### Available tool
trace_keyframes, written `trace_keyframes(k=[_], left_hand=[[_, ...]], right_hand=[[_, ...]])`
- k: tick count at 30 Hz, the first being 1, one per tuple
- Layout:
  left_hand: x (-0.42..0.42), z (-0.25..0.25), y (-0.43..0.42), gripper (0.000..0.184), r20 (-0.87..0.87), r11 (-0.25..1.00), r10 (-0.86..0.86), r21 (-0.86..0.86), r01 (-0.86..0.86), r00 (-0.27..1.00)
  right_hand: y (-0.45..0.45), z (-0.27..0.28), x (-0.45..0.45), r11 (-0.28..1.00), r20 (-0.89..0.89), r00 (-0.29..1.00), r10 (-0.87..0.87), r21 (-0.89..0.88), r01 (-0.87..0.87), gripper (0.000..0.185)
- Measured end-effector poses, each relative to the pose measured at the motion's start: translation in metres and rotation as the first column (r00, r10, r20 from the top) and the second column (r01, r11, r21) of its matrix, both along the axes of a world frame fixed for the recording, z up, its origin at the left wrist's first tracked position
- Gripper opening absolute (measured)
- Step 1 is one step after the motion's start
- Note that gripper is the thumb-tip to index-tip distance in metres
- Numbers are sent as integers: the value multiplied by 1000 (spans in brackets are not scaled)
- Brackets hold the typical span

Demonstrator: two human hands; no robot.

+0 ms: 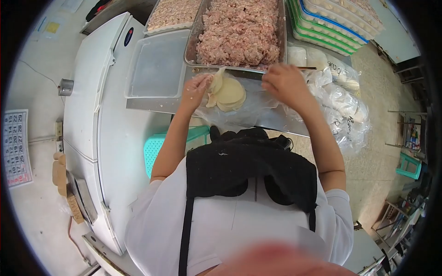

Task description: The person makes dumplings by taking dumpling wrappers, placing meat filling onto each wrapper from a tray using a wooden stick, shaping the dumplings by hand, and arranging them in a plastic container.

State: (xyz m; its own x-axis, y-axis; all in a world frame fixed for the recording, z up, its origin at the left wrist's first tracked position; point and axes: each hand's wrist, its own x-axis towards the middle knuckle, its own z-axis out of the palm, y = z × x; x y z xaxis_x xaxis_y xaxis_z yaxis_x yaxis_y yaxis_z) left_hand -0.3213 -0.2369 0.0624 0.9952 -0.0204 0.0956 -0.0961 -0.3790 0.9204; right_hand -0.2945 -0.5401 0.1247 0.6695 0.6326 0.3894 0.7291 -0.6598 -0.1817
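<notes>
My left hand [198,86] is closed in a pinch on the edge of a thin, pale round dough wrapper [216,84], lifted beside a stack of wrappers [230,93]. The stack lies on clear plastic sheeting [260,105] at the table's near edge. Right of the stack, my right hand [284,85] has its fingers curled together. A thin tool with a dark handle [307,68] runs past that hand along the tray's near rim; whether the fingers grip it, I cannot tell. Just beyond both hands sits a metal tray [189,51] of minced meat filling [239,32].
A translucent lidded container [156,64] stands left of the tray. Stacked trays of round pieces [329,25] rise at the back right, with bagged white packs [338,99] in front. A white refrigerator [115,124] is at left. Below the table is a green stool [156,149].
</notes>
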Motion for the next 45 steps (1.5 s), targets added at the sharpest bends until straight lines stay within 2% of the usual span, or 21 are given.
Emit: trace_keyframes(k=[1,4,5,8,10,13,15,19,20,22,25,28,29,32,33,35,38,40,42,43,45], left_hand=[[0,8,-2,23,36,999,6,42,-8,999],[3,14,-9,21,-19,993,117,-19,-117,993],[3,15,-12,22,9,993,118,5,-118,993],[3,17,-19,24,72,993,100,52,-104,992],[1,15,-19,24,93,997,62,39,-66,994],[15,-1,-6,24,-48,951,90,-293,-100,995],[11,6,-3,27,-171,853,-2,-514,-88,985],[5,32,0,33,-282,540,-175,-829,-147,943],[6,32,3,35,-269,491,-221,-861,-132,937],[7,26,9,38,-238,384,-316,-917,-106,918],[11,12,15,33,-210,52,-471,-976,-211,857],[13,9,18,34,-259,73,-453,-964,-254,853],[13,3,21,36,-258,232,-406,-957,-174,877],[14,19,31,38,-278,198,-411,-957,-212,868],[15,21,34,38,-267,184,-419,-961,-207,868],[20,24,41,38,-247,157,-437,-968,-197,865],[26,26,47,38,-225,18,-430,-970,-241,874],[30,20,54,38,-262,129,-306,-964,-233,915],[30,12,60,39,-294,210,-216,-945,-249,931],[31,12,64,39,-303,232,-180,-938,-259,936],[30,11,70,38,-299,276,-125,-926,-256,946]], right_hand=[[-3,9,6,998,175,984,-43,-28,49,14],[-25,7,29,938,214,963,-163,-269,218,11],[-30,-2,35,901,195,964,-178,-362,239,11],[-24,-26,36,899,19,979,-202,-393,193,12],[-17,-33,33,916,19,984,-180,-361,174,13],[-13,-23,37,899,48,980,-194,-390,197,13],[-14,1,42,866,62,973,-220,-446,224,14],[-15,47,55,801,144,941,-307,-495,337,17],[-14,51,57,786,180,925,-334,-488,379,16],[-4,28,51,787,167,938,-304,-511,346,14],[21,2,36,782,157,950,-270,-540,312,12],[30,6,28,786,136,963,-232,-557,269,14],[26,9,33,789,122,968,-218,-563,248,14],[21,58,53,662,72,916,-394,-670,337,16],[15,52,58,685,115,918,-380,-632,363,19],[20,21,50,718,116,950,-291,-629,297,21],[24,0,44,694,114,961,-253,-671,262,24],[19,17,46,711,150,962,-230,-649,271,24],[15,46,56,659,110,944,-312,-691,298,22],[9,44,60,685,126,940,-317,-655,319,22],[7,13,53,733,115,967,-228,-633,248,22]])
